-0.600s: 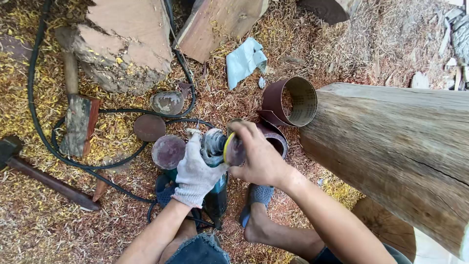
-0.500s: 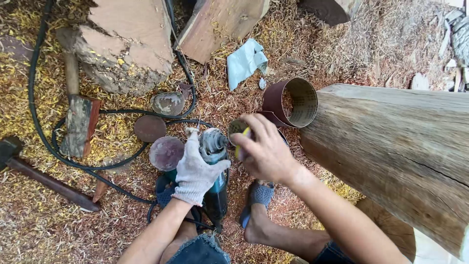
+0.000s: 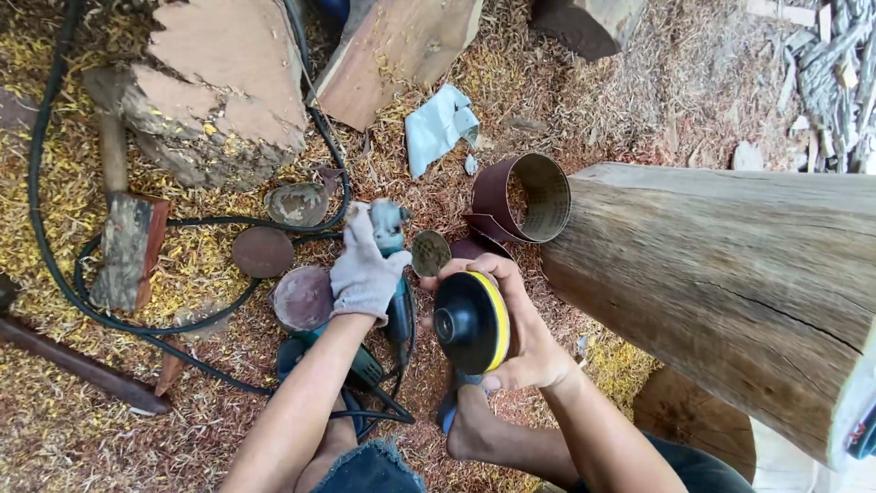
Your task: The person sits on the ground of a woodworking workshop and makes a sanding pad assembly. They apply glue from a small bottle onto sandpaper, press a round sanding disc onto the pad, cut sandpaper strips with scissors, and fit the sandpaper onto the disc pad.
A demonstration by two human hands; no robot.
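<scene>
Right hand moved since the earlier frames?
Yes. The right hand with the black-and-yellow backing pad has pulled back from the grinder, toward the person, judged against the sandpaper roll.

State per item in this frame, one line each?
Left hand, grey glove: gripping the teal angle grinder.
Right hand, bare: holding the black round backing pad with yellow rim, detached.
Brown sandpaper roll: lying loose, partly unrolled.
Black cable: looped in sawdust.

gloved left hand (image 3: 365, 272) grips grinder (image 3: 394, 274); right hand (image 3: 516, 329) holds black backing pad (image 3: 470, 321).
</scene>
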